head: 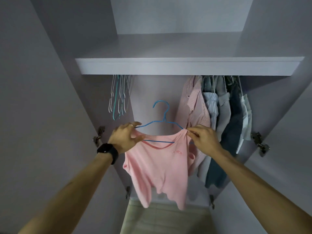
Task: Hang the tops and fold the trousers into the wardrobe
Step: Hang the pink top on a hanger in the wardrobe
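Observation:
A pink top [158, 168] hangs on a blue wire hanger [161, 114] held up in front of the open wardrobe. My left hand [125, 137] grips the hanger's left end together with the top's left shoulder. My right hand [205, 138] pinches the top's right shoulder at the hanger's right end. The hanger's hook points up, free in the air below the shelf [185, 65]. The rail under the shelf is hidden.
Several empty hangers [118, 97] hang at the left under the shelf. A striped pink shirt [194, 107] and several other garments [231, 115] hang at the right. Both wardrobe doors [42, 115] stand open. Tiled floor [167, 218] shows below.

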`<state>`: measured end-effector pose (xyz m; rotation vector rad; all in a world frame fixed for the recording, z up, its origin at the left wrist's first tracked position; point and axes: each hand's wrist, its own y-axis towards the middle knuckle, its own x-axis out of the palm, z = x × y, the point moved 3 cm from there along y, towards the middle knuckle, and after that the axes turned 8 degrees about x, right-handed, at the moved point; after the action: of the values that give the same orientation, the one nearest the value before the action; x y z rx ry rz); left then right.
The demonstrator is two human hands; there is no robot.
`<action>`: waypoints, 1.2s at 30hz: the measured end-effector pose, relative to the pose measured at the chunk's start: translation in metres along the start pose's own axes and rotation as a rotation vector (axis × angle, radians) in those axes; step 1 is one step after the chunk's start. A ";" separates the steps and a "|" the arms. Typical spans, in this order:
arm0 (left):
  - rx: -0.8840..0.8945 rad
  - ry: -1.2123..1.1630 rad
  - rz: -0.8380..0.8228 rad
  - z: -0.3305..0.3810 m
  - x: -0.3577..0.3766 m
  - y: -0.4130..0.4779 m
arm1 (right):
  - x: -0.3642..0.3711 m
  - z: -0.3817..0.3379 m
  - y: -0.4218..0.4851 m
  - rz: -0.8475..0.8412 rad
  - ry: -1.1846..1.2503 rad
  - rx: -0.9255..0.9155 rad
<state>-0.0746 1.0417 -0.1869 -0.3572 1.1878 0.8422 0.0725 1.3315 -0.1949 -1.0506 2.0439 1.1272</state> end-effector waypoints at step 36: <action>0.133 -0.364 0.006 0.113 0.021 0.047 | -0.007 -0.010 -0.009 -0.063 -0.036 0.008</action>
<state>-0.0316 1.1539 -0.1565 -0.0849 0.8994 0.7890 0.0827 1.3223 -0.1883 -1.0753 1.9721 1.0975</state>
